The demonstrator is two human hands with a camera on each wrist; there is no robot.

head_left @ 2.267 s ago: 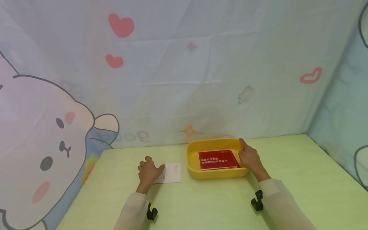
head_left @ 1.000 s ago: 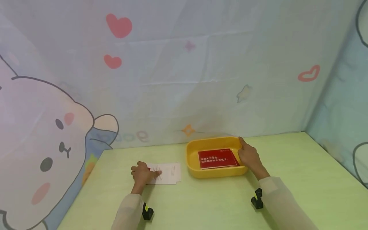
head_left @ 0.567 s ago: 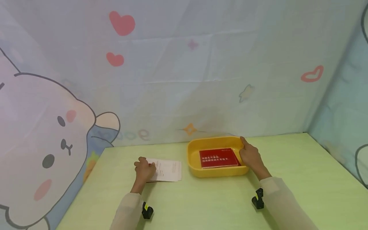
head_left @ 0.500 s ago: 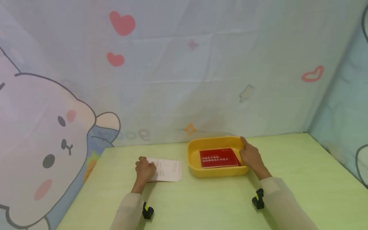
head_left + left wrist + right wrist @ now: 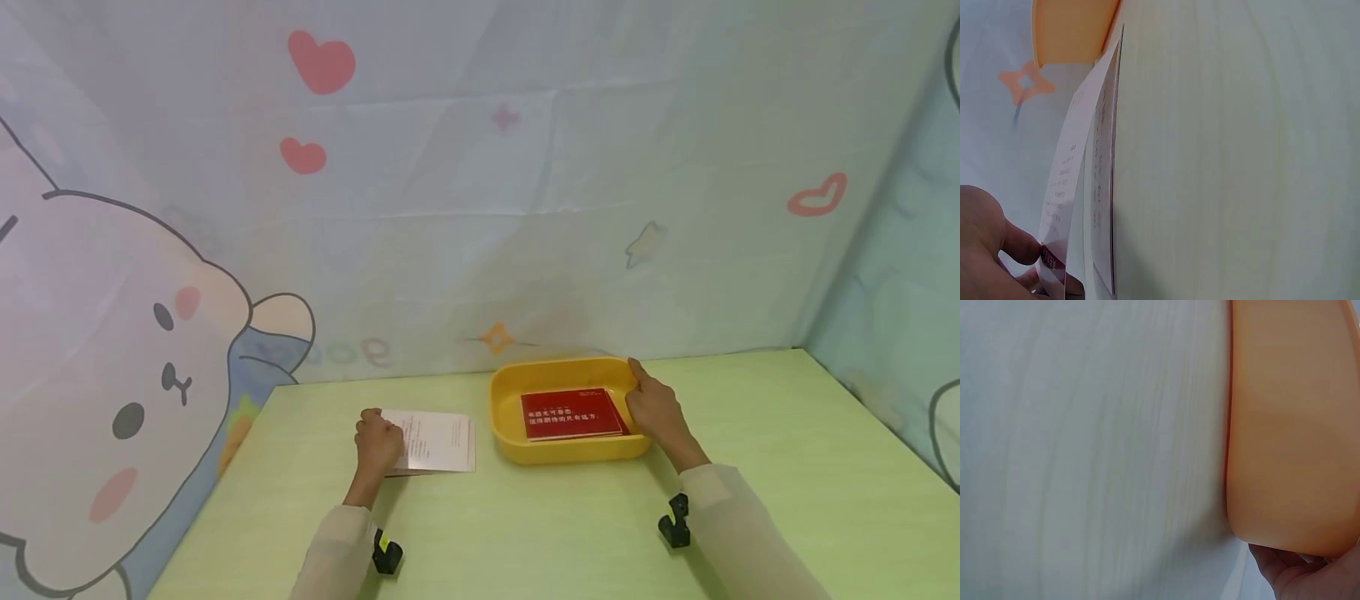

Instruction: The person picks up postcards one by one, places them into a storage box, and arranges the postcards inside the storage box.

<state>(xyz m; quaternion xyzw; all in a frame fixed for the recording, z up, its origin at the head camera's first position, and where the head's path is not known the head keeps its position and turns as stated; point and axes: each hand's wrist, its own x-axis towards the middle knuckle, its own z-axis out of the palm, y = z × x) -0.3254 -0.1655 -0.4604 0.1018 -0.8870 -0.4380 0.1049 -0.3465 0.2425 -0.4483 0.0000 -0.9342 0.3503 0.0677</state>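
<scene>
My left hand (image 5: 378,443) pinches the left end of a white printed card (image 5: 437,440) between thumb and fingers. In the left wrist view that card (image 5: 1065,169) tilts up at the held end, above another card (image 5: 1105,175) lying flat on the table. A small dark red patch shows on the held card by the thumb. My right hand (image 5: 663,414) grips the right end of a yellow plastic tray (image 5: 570,452); its fingers reach the tray's end wall in the right wrist view. Inside the tray lie red cards (image 5: 570,414) with white lettering.
The pale green table (image 5: 540,533) runs back to a printed cloth backdrop (image 5: 480,208) with hearts and a cartoon animal. Another cloth (image 5: 900,333) hangs along the right side. The tray stands just right of the white cards.
The left hand first moved a white card left over another one, then shifted slightly right; its fingers now close on the card's left end and lift it. The right hand stays on the tray.
</scene>
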